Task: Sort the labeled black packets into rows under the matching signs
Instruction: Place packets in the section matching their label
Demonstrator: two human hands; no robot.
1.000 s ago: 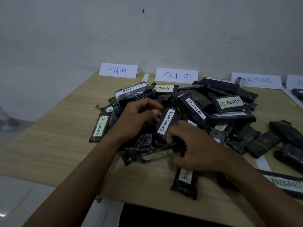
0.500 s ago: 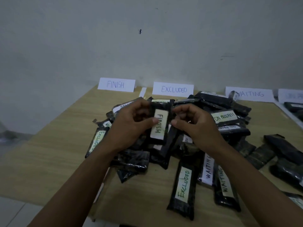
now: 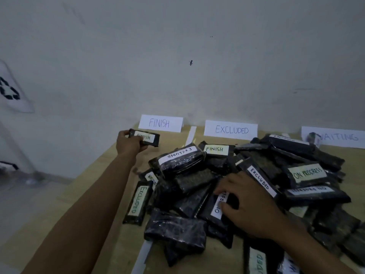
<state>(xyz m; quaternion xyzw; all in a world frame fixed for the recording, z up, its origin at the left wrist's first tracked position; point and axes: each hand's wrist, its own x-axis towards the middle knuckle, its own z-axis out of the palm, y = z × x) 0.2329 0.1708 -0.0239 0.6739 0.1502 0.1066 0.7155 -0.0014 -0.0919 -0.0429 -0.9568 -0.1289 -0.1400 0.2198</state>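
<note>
Holding hand, head view: the left hand (image 3: 128, 142) grips the FINISH packet (image 3: 148, 137), fingers curled round its left end.
Packet place: between those fingers, just below the FINISH sign (image 3: 160, 123), low over the table (image 3: 110, 194).
Right hand (image 3: 246, 204): bent fingers and thumb pinch the ON PROGRESS packet (image 3: 219, 204).
Pile (image 3: 187, 167): right of the left fingers, under the right ones.
Far signs: EXCLUDED sign (image 3: 231, 129), WAITING sign (image 3: 339, 137).
</note>
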